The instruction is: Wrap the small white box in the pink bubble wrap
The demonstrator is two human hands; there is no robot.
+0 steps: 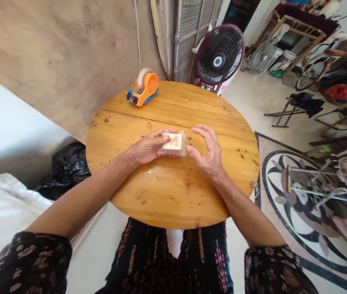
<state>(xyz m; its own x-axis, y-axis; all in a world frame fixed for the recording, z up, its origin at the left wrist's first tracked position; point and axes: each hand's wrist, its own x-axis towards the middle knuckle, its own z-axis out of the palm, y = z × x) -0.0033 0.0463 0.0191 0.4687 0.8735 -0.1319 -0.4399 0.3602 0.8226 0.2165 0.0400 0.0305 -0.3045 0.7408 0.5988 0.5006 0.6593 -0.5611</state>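
Observation:
A small pale box with a reddish mark, in a clear plastic wrapper, is held above the middle of the round wooden table. My left hand grips it from the left, thumb on its upper face and fingers behind it. Just right of the wrapper is my right hand, its thumb and fingers spread apart in a curve with nothing between them. The thumb tip comes close to the wrapper's right edge; whether it touches I cannot tell.
An orange tape dispenser stands at the table's back left. Behind the table is a dark red fan. Black plastic bags lie on the left. A folding stool and a bicycle are at the right.

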